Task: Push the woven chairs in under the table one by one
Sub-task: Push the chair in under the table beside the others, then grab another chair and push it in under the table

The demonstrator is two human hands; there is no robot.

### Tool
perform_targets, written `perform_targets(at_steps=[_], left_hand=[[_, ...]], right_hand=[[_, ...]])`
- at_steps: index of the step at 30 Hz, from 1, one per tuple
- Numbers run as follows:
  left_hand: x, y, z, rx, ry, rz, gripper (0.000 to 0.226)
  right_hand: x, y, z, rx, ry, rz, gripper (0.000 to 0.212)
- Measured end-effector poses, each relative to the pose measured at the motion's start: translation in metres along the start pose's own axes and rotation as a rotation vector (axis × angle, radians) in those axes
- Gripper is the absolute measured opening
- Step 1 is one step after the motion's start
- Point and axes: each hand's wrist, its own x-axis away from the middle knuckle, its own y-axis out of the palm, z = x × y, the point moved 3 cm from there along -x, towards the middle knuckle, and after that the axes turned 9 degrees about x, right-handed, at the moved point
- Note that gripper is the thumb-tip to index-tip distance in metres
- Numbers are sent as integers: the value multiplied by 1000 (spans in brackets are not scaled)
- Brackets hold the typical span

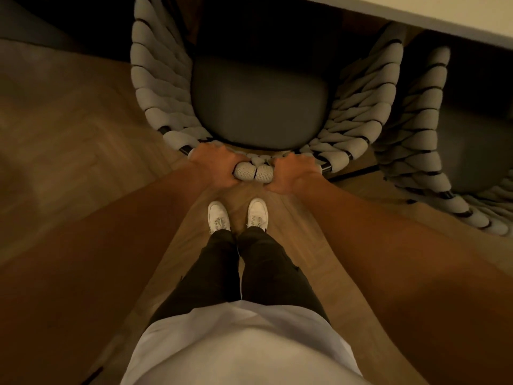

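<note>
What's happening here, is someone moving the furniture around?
A person stands behind a woven chair and grips the top rail of its backrest with both hands, the left hand and the right hand close together at the middle. The chair faces the table, whose edge shows at the upper right, with the chair's front end at it. A second woven chair stands beside it on the right. The person's white shoes are planted on the wooden floor.
</note>
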Motion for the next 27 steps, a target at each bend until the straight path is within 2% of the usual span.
perform_targets(at_steps=[2, 4, 6, 11, 15, 17, 21, 27], left_hand=[[8, -6, 1, 17, -41, -73, 61], [20, -16, -2, 32, -68, -118, 70], [38, -29, -9, 35, -84, -101, 75], [92, -43, -38, -29, -190, 37, 80], [144, -45, -60, 108, -321, 112, 78], [164, -38, -69, 177, -389, 135, 78], [226, -8, -93, 319, -539, 200, 76], [329, 51, -131, 469, -723, 259, 75]], right_hand=[[-2, -2, -1, -35, -32, -73, 90], [0, -11, -4, -24, -81, -133, 116], [3, -26, -13, 38, -138, -125, 125], [1, -70, -59, 136, -271, 11, 121], [-2, -104, -117, 142, -326, 172, 100], [-3, -117, -141, 155, -337, 222, 99], [1, -130, -209, 258, -406, 241, 110], [17, -130, -320, 374, -505, 199, 105]])
